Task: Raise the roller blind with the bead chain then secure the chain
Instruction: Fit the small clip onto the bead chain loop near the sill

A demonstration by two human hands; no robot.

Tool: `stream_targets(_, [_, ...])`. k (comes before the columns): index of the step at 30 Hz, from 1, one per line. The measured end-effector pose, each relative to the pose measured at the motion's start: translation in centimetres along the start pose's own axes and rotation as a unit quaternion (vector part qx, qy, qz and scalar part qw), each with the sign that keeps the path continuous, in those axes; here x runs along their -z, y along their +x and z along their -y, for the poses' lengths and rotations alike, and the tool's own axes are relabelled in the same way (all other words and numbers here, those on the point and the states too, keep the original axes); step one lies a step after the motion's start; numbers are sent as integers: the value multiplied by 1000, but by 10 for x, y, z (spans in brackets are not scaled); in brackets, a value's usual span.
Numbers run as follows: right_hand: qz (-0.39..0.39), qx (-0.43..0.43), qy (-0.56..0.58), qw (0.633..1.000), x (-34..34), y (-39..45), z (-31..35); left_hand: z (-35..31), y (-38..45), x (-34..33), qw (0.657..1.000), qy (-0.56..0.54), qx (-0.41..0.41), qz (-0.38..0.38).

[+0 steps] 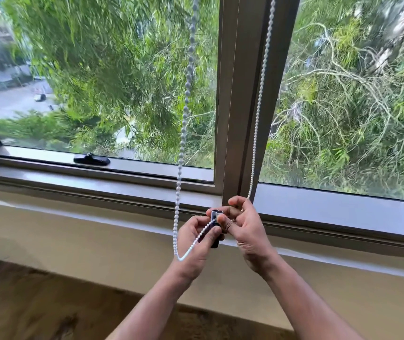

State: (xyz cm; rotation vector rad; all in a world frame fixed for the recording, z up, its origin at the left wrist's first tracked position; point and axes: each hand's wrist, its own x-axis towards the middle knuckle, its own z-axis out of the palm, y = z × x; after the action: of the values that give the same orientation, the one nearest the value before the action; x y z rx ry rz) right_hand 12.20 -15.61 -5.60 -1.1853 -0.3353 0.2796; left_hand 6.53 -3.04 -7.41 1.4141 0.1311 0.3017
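Note:
A white bead chain (260, 99) hangs in two strands in front of the window, one along the centre mullion (240, 94), the other left of it over the glass. The left strand loops low and rises to a small dark chain holder (214, 227) with a pale top, at the foot of the mullion. My left hand (197, 244) grips the holder and the chain running into it. My right hand (245, 224) pinches the holder's top, with the right strand passing behind its fingers. The blind itself is out of view.
A black window handle (91, 160) lies on the lower frame at the left. The grey sill (98, 190) runs across below the glass, over a beige wall (73, 236) and a wooden floor (36, 305). Trees fill the view outside.

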Motion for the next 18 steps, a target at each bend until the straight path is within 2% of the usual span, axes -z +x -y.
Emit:
stream_targets(7, [1,16,4,1000,1,-1,-6,6,2,3,1000,-6,-5,-26])
stream_targets(10, [-31,61,-94,993,-2,-6,-11,4,3,6,999,-21,3,-25])
stream_targets(13, [-98,106,-217,965,-1,-11,-18,9,5,6,998,-13,29,-46])
stream_targets(16, [-156,64,-216,962,6,-10,-31,19,9,7,996,41,30,-73])
stream_targets(18, [-144,-9,-187,972,11,-6,-40,24,11,7,994,60,29,-82])
